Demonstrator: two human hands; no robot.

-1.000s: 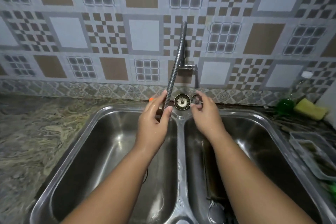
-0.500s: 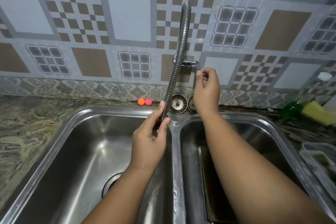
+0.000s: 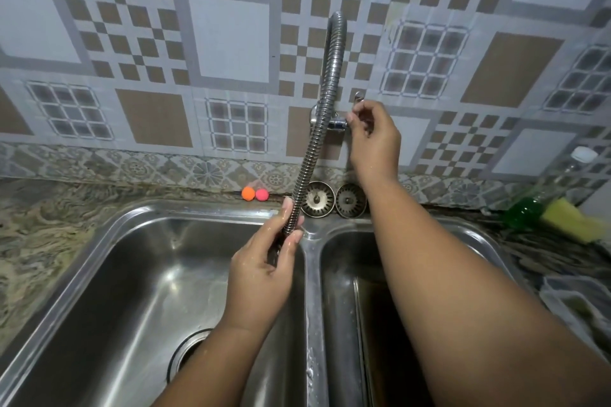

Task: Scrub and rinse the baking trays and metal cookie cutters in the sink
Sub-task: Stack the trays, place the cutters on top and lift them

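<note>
Gripping the lower end of the flexible metal hose (image 3: 325, 102) in my left hand (image 3: 261, 274), I hold it over the left basin of the sink (image 3: 312, 291), close to the divider. My right hand (image 3: 373, 139) reaches up to the wall behind the sink, fingers pinching the tap handle (image 3: 357, 96). A dark baking tray (image 3: 377, 340) lies in the sink's right basin, partly hidden under my right forearm. Two strainer plugs (image 3: 317, 199) stand on edge just behind the sink, with two small balls (image 3: 248, 193), orange and pink, left of them. Right of the sink, on the counter (image 3: 39, 241), a green soap bottle (image 3: 525, 208) touches a yellow sponge (image 3: 572, 220).
</note>
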